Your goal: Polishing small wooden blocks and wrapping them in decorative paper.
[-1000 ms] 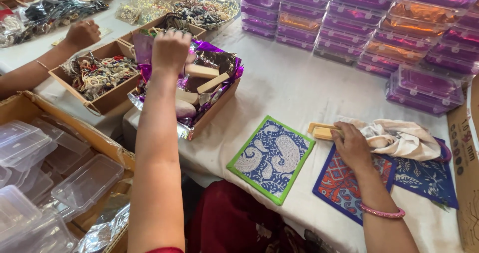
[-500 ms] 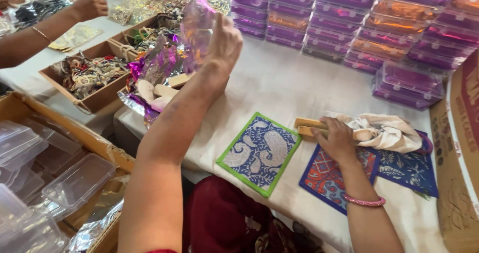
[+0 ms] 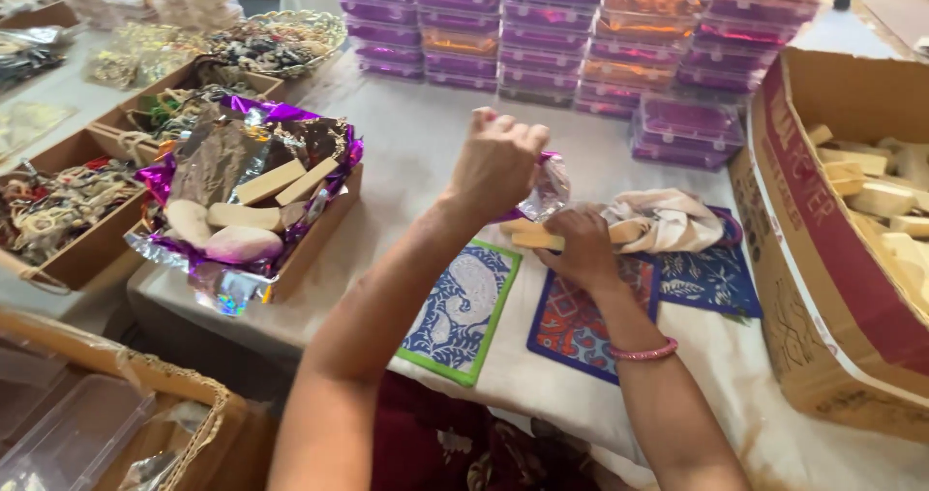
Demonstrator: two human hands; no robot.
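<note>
1. Left hand (image 3: 498, 162): raised above the table, fingers curled tight and pinched on the top edge of a clear shiny wrapper (image 3: 547, 189) with a purple edge. The wrapper hangs down from the fist towards the other hand.
2. Right hand (image 3: 584, 249): lower, knuckles up, fingers closed around a pale wooden block (image 3: 527, 236). The block's left end sticks out past the fingers; another pale end shows on the right side of the hand, and I cannot tell whether it is the same piece. One pink bangle (image 3: 644, 352) on this wrist.
3. Position: block and wrapper are over the white table cover (image 3: 406, 143), just above the printed cloth squares, wrapper touching or just above the block.
4. Printed squares counted: three. One blue-white with green border (image 3: 463, 309), one red-blue (image 3: 576, 327) under the right wrist, one dark blue (image 3: 711, 278) partly under a crumpled cream cloth (image 3: 668, 218).
5. Foil-lined tray (image 3: 247, 201), left: two flat wooden blocks and three rounded pale pieces visible.
6. Cardboard box (image 3: 832, 249), right: many pale blocks, not countable.
7. Stacked purple-lidded clear boxes (image 3: 581, 27) at the far edge; some hidden, count uncertain.
</note>
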